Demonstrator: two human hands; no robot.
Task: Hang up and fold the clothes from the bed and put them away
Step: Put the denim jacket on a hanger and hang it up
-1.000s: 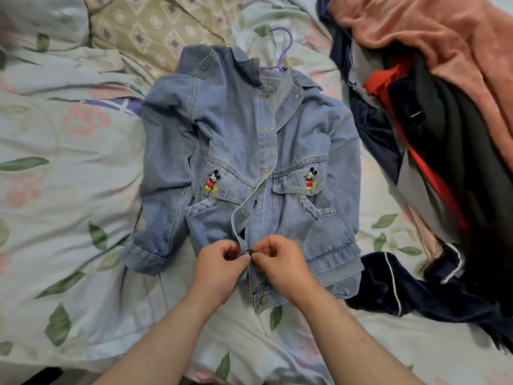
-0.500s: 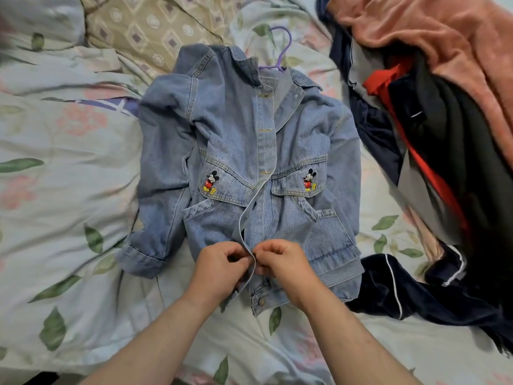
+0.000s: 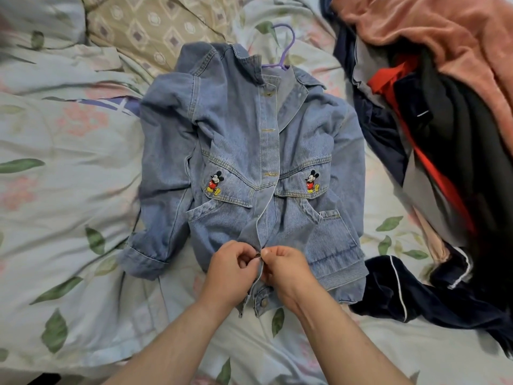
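Head view: left hand [image 3: 231,269] and right hand [image 3: 286,269] pinch the jacket [image 3: 244,151] front near a lower button; jacket lies on the bed [image 3: 63,190], hanger [image 3: 284,51] inserted; clothes pile [image 3: 433,120] beyond remains unsorted.

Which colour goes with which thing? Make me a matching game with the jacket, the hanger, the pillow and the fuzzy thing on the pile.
Things:
1. denim jacket
2. hanger
3. pillow
4. fuzzy fleece

Colours:
A. purple
B. salmon pink
C. blue
D. tan with diamond shapes

Pairs: 1-C, 2-A, 3-D, 4-B
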